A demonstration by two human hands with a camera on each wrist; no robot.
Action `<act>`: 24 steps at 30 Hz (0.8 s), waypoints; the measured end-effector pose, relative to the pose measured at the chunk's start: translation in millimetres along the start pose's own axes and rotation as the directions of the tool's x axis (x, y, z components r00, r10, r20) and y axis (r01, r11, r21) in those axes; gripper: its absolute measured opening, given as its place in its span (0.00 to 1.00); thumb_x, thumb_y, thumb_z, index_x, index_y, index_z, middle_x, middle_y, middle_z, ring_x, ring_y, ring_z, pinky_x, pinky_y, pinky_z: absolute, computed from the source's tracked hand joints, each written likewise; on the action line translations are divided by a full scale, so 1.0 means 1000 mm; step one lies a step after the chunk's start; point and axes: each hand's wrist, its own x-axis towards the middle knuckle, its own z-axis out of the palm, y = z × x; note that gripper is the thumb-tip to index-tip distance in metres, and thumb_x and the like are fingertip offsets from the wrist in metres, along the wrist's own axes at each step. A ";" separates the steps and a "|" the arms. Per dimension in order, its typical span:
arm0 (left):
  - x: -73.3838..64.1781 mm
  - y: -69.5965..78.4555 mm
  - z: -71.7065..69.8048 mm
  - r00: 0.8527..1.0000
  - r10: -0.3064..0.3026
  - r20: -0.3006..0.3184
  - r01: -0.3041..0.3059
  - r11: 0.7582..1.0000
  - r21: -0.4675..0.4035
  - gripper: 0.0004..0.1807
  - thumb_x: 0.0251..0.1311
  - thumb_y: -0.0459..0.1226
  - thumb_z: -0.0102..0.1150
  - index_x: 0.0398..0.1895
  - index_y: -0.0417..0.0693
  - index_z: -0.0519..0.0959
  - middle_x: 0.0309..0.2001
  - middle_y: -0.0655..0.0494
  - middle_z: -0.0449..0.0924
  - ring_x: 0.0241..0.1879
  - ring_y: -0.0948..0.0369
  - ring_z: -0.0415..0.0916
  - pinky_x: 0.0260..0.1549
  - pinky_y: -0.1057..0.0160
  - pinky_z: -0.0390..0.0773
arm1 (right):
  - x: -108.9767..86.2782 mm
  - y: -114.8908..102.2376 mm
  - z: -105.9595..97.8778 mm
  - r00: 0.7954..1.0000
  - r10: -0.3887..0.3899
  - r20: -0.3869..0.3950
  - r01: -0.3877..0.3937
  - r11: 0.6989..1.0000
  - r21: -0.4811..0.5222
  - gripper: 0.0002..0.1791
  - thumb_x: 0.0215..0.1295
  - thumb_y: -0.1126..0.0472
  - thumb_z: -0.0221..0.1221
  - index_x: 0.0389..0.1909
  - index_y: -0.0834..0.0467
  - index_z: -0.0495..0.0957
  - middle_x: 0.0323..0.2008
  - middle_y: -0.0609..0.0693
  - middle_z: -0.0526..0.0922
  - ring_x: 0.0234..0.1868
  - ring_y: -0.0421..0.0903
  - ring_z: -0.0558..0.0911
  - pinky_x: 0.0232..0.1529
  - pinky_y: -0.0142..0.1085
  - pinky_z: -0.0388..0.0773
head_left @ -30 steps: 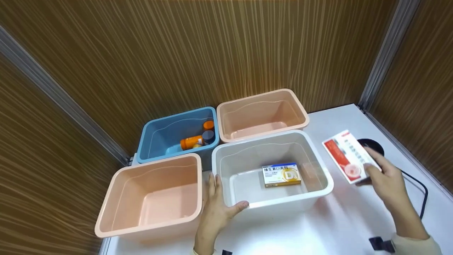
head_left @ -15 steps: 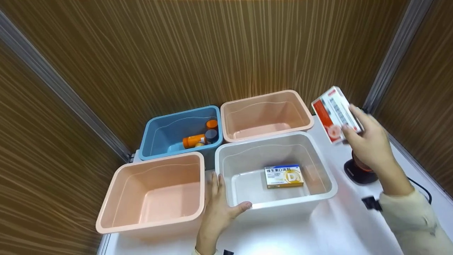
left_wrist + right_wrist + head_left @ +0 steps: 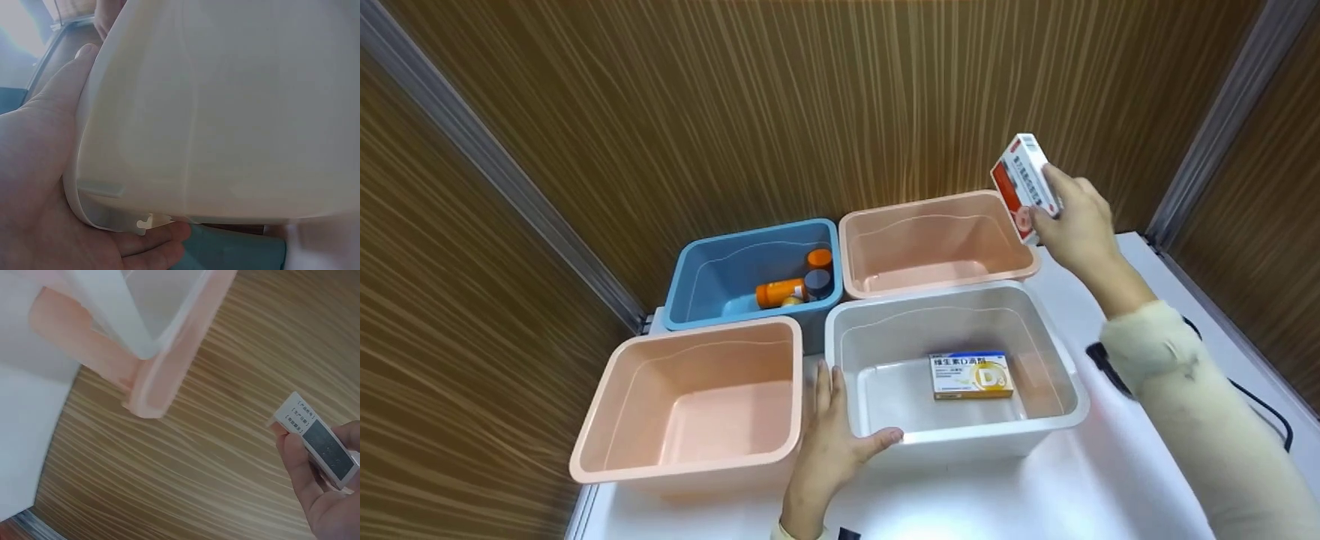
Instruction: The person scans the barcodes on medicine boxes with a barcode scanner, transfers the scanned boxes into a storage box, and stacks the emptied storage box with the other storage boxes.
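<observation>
- R hand (image 3: 1078,219): clamped on a red-and-white medicine box (image 3: 1021,184), thumb on one side, fingers on the other.
- Medicine box: held up in air, tilted; in head view it overlaps the back R corner of the rear pink bin (image 3: 926,204). R wrist view shows it apart from the bins, w/ a printed end panel incl. a dark grey block. Smaller print on the front n/legible.
- L hand (image 3: 831,442): thumb & fingers spread apart, at the near L corner of the white bin (image 3: 982,430); thumb on front rim, fingers along the L side, in the gap next to the front pink bin (image 3: 690,471).
- White bin contents: 1 vitamin D3 box (image 3: 971,376), lying flat, printed face up, twd R half of floor.
- Blue bin (image 3: 754,234), back L: orange bottle (image 3: 781,292) on its side, plus a dark cap (image 3: 817,283) & an orange cap (image 3: 819,259), all twd R end.
- All 4 bins grouped on white worktop (image 3: 952,510); black cable (image 3: 1271,416) at far R. Wood-grain panel (image 3: 780,105) behind.
</observation>
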 end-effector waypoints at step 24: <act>-0.002 0.004 0.000 0.999 -0.041 0.011 0.041 0.999 -0.021 0.74 0.38 0.75 0.66 0.82 0.44 0.46 0.82 0.51 0.28 0.76 0.39 0.46 0.67 0.37 0.58 | 0.055 0.042 0.088 0.974 0.139 0.178 -0.121 0.987 -0.108 0.33 0.69 0.68 0.52 0.75 0.67 0.58 0.57 0.75 0.68 0.58 0.74 0.71 0.58 0.66 0.68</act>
